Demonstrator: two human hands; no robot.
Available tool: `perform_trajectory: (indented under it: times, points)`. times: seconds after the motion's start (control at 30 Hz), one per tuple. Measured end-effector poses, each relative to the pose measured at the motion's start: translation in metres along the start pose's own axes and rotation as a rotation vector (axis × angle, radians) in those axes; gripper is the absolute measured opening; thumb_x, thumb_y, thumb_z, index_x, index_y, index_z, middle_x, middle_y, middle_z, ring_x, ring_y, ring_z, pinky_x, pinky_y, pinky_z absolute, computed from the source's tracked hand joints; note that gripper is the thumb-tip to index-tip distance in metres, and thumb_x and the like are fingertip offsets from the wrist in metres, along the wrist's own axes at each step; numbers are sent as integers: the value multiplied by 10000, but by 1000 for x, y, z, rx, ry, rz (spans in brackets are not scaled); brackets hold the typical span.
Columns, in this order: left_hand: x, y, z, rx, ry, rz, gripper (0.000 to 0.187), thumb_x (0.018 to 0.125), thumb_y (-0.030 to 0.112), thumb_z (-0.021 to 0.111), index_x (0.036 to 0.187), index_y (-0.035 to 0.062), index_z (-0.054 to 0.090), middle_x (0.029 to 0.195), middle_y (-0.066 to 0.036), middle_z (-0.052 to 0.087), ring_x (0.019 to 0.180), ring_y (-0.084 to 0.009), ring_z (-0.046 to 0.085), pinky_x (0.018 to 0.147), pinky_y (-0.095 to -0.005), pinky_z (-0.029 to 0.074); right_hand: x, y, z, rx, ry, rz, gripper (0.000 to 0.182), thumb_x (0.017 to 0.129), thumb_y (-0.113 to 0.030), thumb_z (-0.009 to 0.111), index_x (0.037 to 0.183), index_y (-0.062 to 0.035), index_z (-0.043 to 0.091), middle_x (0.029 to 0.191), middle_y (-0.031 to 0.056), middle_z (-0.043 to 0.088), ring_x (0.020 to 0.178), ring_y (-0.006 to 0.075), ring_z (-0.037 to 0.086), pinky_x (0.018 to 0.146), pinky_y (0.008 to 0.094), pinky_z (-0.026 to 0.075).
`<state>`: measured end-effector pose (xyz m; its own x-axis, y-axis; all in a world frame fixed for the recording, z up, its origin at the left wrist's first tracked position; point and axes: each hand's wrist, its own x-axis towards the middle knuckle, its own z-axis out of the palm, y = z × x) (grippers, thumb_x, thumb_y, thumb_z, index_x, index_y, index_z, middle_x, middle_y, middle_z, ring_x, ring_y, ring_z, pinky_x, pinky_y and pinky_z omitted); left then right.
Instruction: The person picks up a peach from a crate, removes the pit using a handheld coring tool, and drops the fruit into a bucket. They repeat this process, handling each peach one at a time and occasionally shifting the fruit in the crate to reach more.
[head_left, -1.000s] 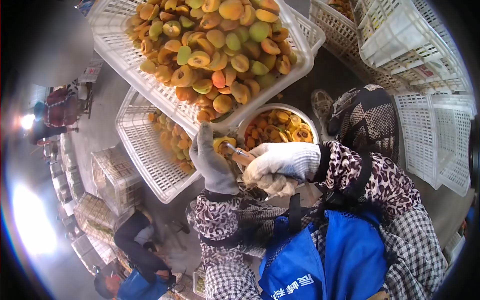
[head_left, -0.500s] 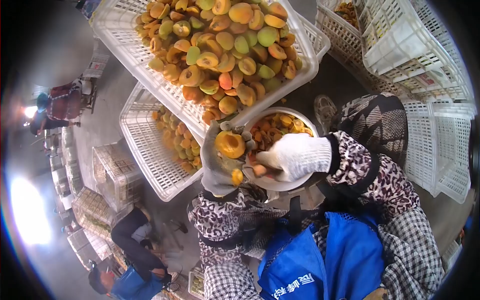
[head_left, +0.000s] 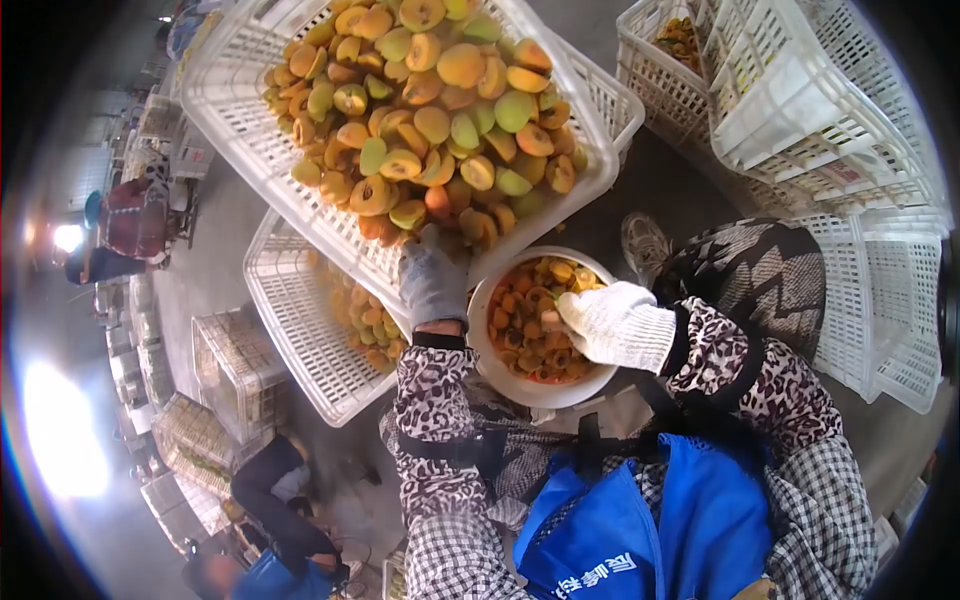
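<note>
My left hand [head_left: 434, 278], in a grey glove, reaches over the near corner of the upper white crate [head_left: 340, 232]. Its fingertips are at the heaped apricot halves [head_left: 400, 163], partly hidden and blurred. Over the white bucket [head_left: 478, 345] is my right hand [head_left: 612, 325], in a white knit glove with its fingers curled together. A small pinkish-brown end [head_left: 551, 319] shows at those fingers; I cannot tell what it is. Orange fruit pieces [head_left: 520, 320] fill much of the bucket below.
A second crate [head_left: 300, 340] with more apricots stands under the upper one, to the left. Stacked white crates [head_left: 790, 110] rise at the right. Past my left side, a person in blue [head_left: 265, 575] sits low, and another person [head_left: 135, 220] is farther back.
My left hand has moved from beside the bucket up to the crate's fruit, and the apricot in it is out of sight. The right hand has shifted slightly right, uncovering more of the bucket.
</note>
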<state>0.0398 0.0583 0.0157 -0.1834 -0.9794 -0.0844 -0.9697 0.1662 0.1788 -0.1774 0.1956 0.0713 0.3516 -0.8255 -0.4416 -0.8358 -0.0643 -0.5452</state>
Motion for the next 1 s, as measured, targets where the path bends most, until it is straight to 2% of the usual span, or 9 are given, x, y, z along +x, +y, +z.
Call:
perform_trajectory:
  times: [0.1,0.17,0.2,0.37,0.53,0.7,0.77,0.9,1.0]
  points:
    - [17,-21,28,303,58,217,348,864,273,616,1152,87,560,958,-181,638,861,-329,638,742,-432,509,-2,1,-2,42,62,0,209,867,-224,557,1011,-73,564,843,173,664,770,332,676,638,443,530]
    - [-1,3,-28,-987,-93,-413,353,874,188,604,1197,54,552,920,-142,645,837,-237,646,680,-342,512,-4,-4,-9,258,224,-21,236,869,-255,577,985,-51,554,815,173,649,726,344,657,609,448,511]
    - [-17,14,-55,-1365,-59,-420,346,878,88,581,1214,11,556,936,-98,660,840,-155,637,661,-247,498,1,0,1,341,399,-139,281,876,-283,585,963,-19,545,743,180,624,674,366,630,601,459,497]
    - [-32,14,-11,-1312,-79,-225,301,920,108,594,1206,14,598,1193,-115,622,1069,-237,602,906,-350,494,38,-2,4,588,338,76,343,880,-286,561,977,43,566,797,222,642,718,377,638,640,451,493]
    - [-30,33,3,-447,126,107,393,900,121,573,1289,71,548,1236,-196,551,1145,-357,552,944,-412,469,52,0,0,1008,179,359,427,892,-357,534,1128,-5,589,891,211,647,836,345,640,795,417,484]
    - [-37,38,-6,-543,78,232,471,827,54,596,1293,83,538,1275,-209,519,1172,-380,524,953,-426,476,80,10,11,1205,441,326,405,896,-364,584,1161,-57,589,931,178,648,839,289,644,790,398,482]
    - [-41,38,-9,-591,88,302,561,795,0,642,1333,82,506,1232,-166,550,1098,-271,596,886,-344,512,80,8,7,1313,380,306,384,893,-340,603,1160,-64,590,902,159,640,841,250,632,789,378,481]
    - [-35,40,-29,-586,95,275,630,731,-69,681,1319,59,494,1224,-156,544,1061,-248,612,882,-329,532,71,-5,-8,984,386,146,356,885,-289,643,1154,-61,594,871,90,640,845,163,603,784,286,471]
    - [-49,44,-66,-1508,-100,-139,635,692,-136,729,1251,7,464,1224,-107,547,1117,-225,579,978,-349,495,50,-24,-30,1491,399,-14,319,870,-153,679,1152,-27,600,975,23,643,875,90,588,788,251,479]
